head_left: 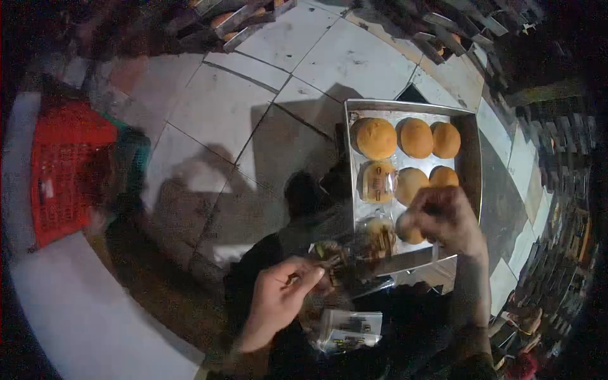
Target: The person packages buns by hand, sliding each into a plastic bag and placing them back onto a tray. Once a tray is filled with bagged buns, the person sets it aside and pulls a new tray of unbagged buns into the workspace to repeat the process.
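Note:
Thumb and fingertips of my left hand pinch a clear plastic bag with dark print, held in front of the tray's near left corner. My right hand, smeared by motion, hovers with bent fingers over the near right part of a metal tray. Beneath its fingers a round bun shows in part. Rows of golden buns fill the tray, such as the large bun at the far left. A bagged bun with a printed wrapper lies in the left row, and another wrapped bun sits nearer me.
A stack of printed clear bags rests by my lap. On the left stands a red plastic crate beside a white surface. Pale floor tiles stretch beyond. More trays with buns are at the far edge.

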Tool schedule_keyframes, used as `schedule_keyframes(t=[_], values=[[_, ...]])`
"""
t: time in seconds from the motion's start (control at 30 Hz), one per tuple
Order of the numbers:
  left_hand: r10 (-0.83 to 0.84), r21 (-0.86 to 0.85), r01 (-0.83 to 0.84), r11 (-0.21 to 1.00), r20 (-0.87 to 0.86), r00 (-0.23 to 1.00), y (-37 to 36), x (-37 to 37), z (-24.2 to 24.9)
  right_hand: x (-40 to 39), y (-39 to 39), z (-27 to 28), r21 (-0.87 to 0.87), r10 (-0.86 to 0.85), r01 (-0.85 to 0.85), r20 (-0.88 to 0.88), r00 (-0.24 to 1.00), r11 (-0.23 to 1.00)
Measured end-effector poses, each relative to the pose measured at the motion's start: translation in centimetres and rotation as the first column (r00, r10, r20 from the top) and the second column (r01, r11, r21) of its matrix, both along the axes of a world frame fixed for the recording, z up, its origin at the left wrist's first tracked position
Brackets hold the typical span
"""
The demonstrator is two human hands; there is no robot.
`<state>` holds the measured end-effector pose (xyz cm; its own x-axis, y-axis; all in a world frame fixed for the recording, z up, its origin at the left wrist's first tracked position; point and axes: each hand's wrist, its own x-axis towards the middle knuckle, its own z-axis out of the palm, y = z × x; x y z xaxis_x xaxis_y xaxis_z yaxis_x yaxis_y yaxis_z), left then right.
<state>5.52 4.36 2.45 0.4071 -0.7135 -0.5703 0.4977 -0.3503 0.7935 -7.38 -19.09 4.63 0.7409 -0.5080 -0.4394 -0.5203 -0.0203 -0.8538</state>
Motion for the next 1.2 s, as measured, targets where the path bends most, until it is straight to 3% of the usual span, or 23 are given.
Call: schedule_keyframes(t=[0.03, 0.1, 0.13, 0.2, 0.23, 0.27, 0.3, 0.37, 0.43, 0.5, 0.53, 0.57, 0.63, 0.67, 0.7, 0.77, 0.83, 0.9, 0.97, 1.03, 1.1, 1.17, 1.2], values=[[-0.001, -0.006, 0.001, 1.000, 0.009, 1.000, -0.1, -0.1, 0.0, -0.2, -0.4, -1.0, -0.084, 0.233, -0.226, 0.100, 0.967, 0.971], [0.014, 0.249, -0.099, 0.964, 0.323, 0.946, -0.4, -0.2, 0.2, 1.0, -3.1, -4.1, -0.084, -0.436, 0.465, 0.234, 0.869, 0.881], [0.215, 0.205, -0.264, 0.943, 0.233, 0.948, -0.9, -0.6, 0.0, 2.6, -6.0, -6.2, -0.079, -0.616, 0.666, 0.312, 0.723, 0.742], [0.311, 0.106, -0.327, 0.939, 0.147, 0.939, -1.2, -0.8, -0.6, 3.3, -11.2, -18.8, -0.751, -0.428, 0.269, -0.019, 0.904, 0.603], [0.393, 0.011, -0.394, 0.919, 0.046, 0.918, -1.3, -0.6, -0.8, 6.0, -9.6, -16.6, -0.785, -0.330, 0.014, -0.244, 0.912, 0.619], [0.421, -0.013, -0.423, 0.906, -0.084, 0.903, -1.3, -0.5, -1.0, 4.0, -13.0, -28.6, -0.875, -0.286, -0.209, -0.355, 0.890, 0.436], [0.418, -0.034, -0.421, 0.906, -0.073, 0.905, -1.3, -0.4, -1.2, 3.8, -12.6, -33.0, -0.881, -0.270, -0.077, -0.225, 0.936, 0.467], [0.379, -0.073, -0.391, 0.917, -0.139, 0.915, -1.4, -0.4, -1.2, 4.2, -9.2, -27.1, -0.849, -0.269, -0.107, -0.280, 0.922, 0.517], [0.451, -0.129, -0.492, 0.861, -0.251, 0.856, -1.8, -0.3, -1.0, 5.3, -6.0, -24.0, -0.931, -0.309, -0.104, -0.219, 0.925, 0.349], [0.342, -0.142, -0.370, 0.918, -0.190, 0.920, -1.6, -0.6, -0.9, 4.5, -5.4, -25.9, -0.489, -0.394, 0.538, 0.371, 0.841, 0.687], [0.293, -0.071, -0.308, 0.949, -0.170, 0.941, -1.7, -0.7, -0.4, 4.5, -5.3, -22.7, 0.192, -0.657, 0.641, 0.032, 0.753, 0.743], [0.285, -0.090, -0.302, 0.949, -0.166, 0.944, -1.5, -0.8, 0.0, 3.4, -5.6, -22.3, 0.185, -0.660, 0.643, 0.050, 0.749, 0.743], [0.138, -0.071, -0.136, 0.988, 0.019, 0.990, -1.4, -1.0, 0.1, -0.3, -5.8, -21.2, 0.553, -0.723, 0.466, 0.536, 0.435, 0.690], [0.086, -0.057, -0.083, 0.995, 0.055, 0.995, -1.4, -1.1, 0.1, -1.4, -2.0, -7.2, 0.671, -0.745, 0.407, 0.340, 0.575, 0.620], [0.030, -0.041, -0.027, 0.999, 0.091, 0.995, -1.2, -1.1, 0.0, -3.4, -0.9, -3.2, 0.720, -0.725, 0.341, 0.317, 0.612, 0.604], [0.007, -0.100, 0.004, 0.995, 0.112, 0.994, -1.2, -2.0, -0.2, -7.2, 1.8, 2.3, 0.539, -0.616, 0.371, 0.397, 0.680, 0.756], [-0.250, -0.016, 0.274, 0.962, 0.355, 0.901, -1.5, -3.0, 0.5, -11.0, 5.1, 4.6, 0.394, -0.501, 0.353, 0.383, 0.776, 0.849], [-0.446, 0.117, 0.458, 0.881, 0.529, 0.722, -1.0, -4.4, 2.0, -13.8, 9.6, 5.3, -0.117, -0.199, 0.230, 0.229, 0.953, 0.966], [-0.099, -0.258, 0.331, 0.907, 0.635, 0.766, 0.1, -7.0, 1.8, -14.6, 13.9, 5.7, 0.091, -0.397, 0.387, 0.272, 0.877, 0.917], [0.342, -0.251, -0.234, 0.939, 0.736, 0.584, 1.3, -8.2, 3.1, -15.0, 16.9, 6.8, 0.165, -0.552, 0.533, 0.380, 0.742, 0.830], [0.459, -0.386, -0.319, 0.865, 0.358, 0.813, 3.1, -11.2, 7.0, -14.6, 21.0, 8.6, 0.159, -0.702, 0.737, 0.486, 0.521, 0.657], [0.206, -0.243, -0.178, 0.953, 0.094, 0.974, 3.7, -13.9, 9.4, -14.8, 25.2, 8.3, -0.611, -0.081, 0.312, 0.375, 0.924, 0.728], [0.222, -0.316, -0.239, 0.918, -0.090, 0.971, 3.8, -13.9, 11.4, -14.4, 27.5, 8.6, -0.575, 0.005, 0.228, 0.374, 0.927, 0.786]])
